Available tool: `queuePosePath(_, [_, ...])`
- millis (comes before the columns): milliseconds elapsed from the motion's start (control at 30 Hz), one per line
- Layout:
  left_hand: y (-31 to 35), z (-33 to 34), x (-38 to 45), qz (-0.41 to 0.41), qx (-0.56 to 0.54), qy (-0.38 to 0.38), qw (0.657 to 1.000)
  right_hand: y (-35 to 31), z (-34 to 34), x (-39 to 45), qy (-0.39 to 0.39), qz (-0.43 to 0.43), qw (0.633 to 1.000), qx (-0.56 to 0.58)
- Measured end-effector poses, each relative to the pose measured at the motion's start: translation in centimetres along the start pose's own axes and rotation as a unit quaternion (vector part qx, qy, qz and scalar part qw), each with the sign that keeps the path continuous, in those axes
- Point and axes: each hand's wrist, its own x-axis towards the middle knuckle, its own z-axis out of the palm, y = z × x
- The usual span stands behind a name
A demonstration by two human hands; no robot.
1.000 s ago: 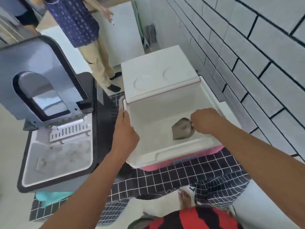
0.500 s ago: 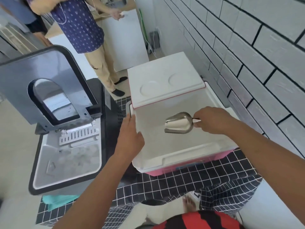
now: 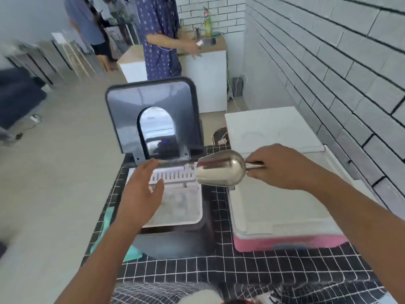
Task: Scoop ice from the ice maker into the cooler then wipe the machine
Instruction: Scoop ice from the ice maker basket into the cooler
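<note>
The metal scoop (image 3: 220,170) is in the air between the ice maker (image 3: 175,194) and the cooler (image 3: 282,207), its mouth turned toward the ice maker's bin. My right hand (image 3: 282,167) grips its handle, fingers curled round it, forearm stretched over the cooler's open well. The ice maker's lid (image 3: 153,115) stands upright behind the bin; the white vent grille sits at the bin's back edge. My left hand (image 3: 142,189) hovers above the bin's left side, fingers spread and relaxed, holding nothing. Both machines rest on a black gridded cloth (image 3: 219,268), with a teal cloth (image 3: 107,220) beside the ice maker. The cooler's lid (image 3: 269,128) lies tipped back against the white brick wall (image 3: 328,62). Beyond, two people stand near a white counter (image 3: 206,69).
</note>
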Motion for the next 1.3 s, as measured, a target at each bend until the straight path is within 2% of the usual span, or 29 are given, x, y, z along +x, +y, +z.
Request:
queuePosePath(100, [-4.2,-2.1,-1.1,-0.025,0.037,-0.01,0.999,-5.0,0.1,2.1,-0.037,-0.03,0.998,-0.032])
queuePosePath(167, [-6.4,-2.6,-1.5,-0.06,0.067,-0.037,0.995,-8.2,0.6,3.4,-0.068,-0.039,0.99,-0.117])
queuePosePath(300, [-8.5,-2.0,-2.4,-0.112,0.039,-0.093,0.989,-14.9,2.5,5.6,-0.111,-0.046,0.936,-0.331])
queuePosePath(433, [-9.5,-1.5,-2.7,-0.095,0.003,-0.076,0.993,-20.1,5.0,7.5,-0.151,-0.029,0.906,-0.394])
queuePosePath(600, [-10.6,-1.3,-2.7,-0.079,-0.02,-0.08,0.993,-19.4,8.3,9.4,-0.193,-0.024,0.914,-0.356])
queuePosePath(800, [-11.3,-0.6,-2.7,-0.066,-0.031,-0.052,0.996,-16.5,12.1,8.9,-0.163,-0.113,0.927,-0.319])
queuePosePath(967, [-11.6,-0.3,-2.7,-0.063,-0.039,-0.06,0.995,-14.2,12.5,8.1,-0.113,-0.175,0.933,-0.295])
queuePosePath(1300, [-11.9,-0.1,-2.8,-0.064,-0.032,-0.058,0.996,-14.0,14.6,7.9,-0.08,-0.154,0.958,-0.227])
